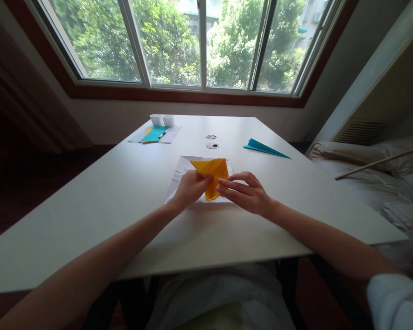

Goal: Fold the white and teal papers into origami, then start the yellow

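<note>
Head view looks down on a folded sheet of orange-yellow paper [211,176] held between two bare hands near the middle of a white rectangular table [106,201]. The paper is creased into a roughly triangular, kite-like form: a broad flat upper edge with points at either end, narrowing to a tip at the bottom, with a diagonal fold line crossing its face and the lower part shaded darker than the upper. It sits just above a creased white sheet of paper [181,176] lying flat on the table. The left hand [189,188] is closed on the paper's left edge, thumb and fingers pinched together over it. The right hand [248,192] has its fingers stretched out and lying against the paper's right lower edge, fingertips touching it; whether they pinch it or only press it cannot be told. Farther back, a teal folded paper plane [265,148] lies to the right, and a flat teal sheet [154,134] rests on pale paper to the left.
</note>
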`<state>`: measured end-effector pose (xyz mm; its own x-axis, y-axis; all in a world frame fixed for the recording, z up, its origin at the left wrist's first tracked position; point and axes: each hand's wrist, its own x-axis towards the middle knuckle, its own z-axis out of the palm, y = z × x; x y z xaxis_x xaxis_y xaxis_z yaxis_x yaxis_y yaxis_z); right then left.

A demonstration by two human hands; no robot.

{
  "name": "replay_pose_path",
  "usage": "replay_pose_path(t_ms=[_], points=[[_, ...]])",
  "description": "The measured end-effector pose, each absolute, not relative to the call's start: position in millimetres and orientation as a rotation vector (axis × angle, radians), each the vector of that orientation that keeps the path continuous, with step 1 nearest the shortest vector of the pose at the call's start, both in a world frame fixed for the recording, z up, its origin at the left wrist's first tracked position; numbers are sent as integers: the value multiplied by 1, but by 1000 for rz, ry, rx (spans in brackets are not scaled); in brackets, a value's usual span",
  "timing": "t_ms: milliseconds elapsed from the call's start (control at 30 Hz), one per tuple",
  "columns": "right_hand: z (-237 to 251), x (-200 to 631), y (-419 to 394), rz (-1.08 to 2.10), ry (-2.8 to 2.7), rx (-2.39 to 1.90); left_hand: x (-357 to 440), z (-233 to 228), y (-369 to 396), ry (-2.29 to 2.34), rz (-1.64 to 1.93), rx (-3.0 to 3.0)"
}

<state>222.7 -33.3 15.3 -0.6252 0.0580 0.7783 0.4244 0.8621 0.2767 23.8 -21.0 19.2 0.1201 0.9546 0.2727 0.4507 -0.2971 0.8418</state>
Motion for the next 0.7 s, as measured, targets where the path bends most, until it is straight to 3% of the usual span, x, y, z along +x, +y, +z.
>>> replay_pose_path(t_ms=[367, 700], points=[[21, 218, -34, -436, -2323, -302, 18, 16, -9, 1258, 1446, 1196], [20, 228, -24, -163, -2521, -388, 19, 20, -11, 1090, 1388, 1092]])
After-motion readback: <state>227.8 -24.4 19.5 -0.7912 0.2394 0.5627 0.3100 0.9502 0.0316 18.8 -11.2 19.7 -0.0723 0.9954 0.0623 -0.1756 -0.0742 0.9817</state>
